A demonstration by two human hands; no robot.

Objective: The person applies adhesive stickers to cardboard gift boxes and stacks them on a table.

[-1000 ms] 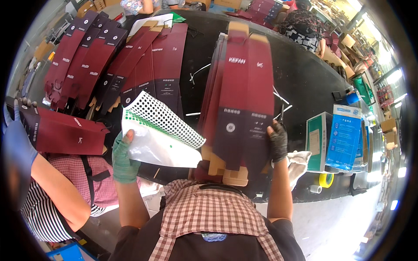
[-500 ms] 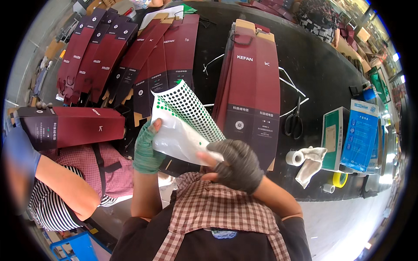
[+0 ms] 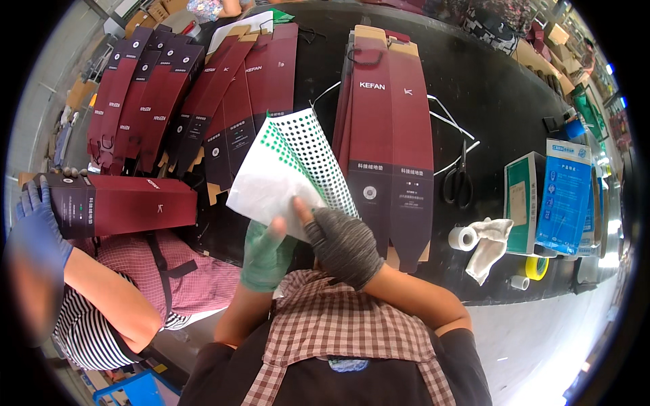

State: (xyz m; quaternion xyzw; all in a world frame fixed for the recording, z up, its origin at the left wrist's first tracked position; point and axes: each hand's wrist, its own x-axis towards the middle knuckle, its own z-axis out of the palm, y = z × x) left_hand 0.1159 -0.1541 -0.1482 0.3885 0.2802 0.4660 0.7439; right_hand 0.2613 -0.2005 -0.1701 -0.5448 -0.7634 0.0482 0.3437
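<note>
Both my hands hold a white sheet with green dots [image 3: 288,169] up in front of my chest. My left hand [image 3: 264,256], in a green glove, grips its lower left edge. My right hand [image 3: 342,243], in a dark grey fingerless glove, pinches the lower right edge, thumb on the paper. Behind the sheet a stack of flat maroon cartons [image 3: 386,135] lies on the black table [image 3: 501,101].
More flat maroon cartons [image 3: 169,95] fan out at the left. A co-worker's blue-gloved hand [image 3: 37,216] holds a folded maroon box [image 3: 122,203]. Scissors [image 3: 459,179], a tape roll [image 3: 462,238], a white cloth [image 3: 489,247], yellow tape [image 3: 537,268] and blue-green boxes [image 3: 555,196] lie right.
My right hand left the carton stack and came across to grip the dotted sheet beside my left hand. The sheet has risen and tilted.
</note>
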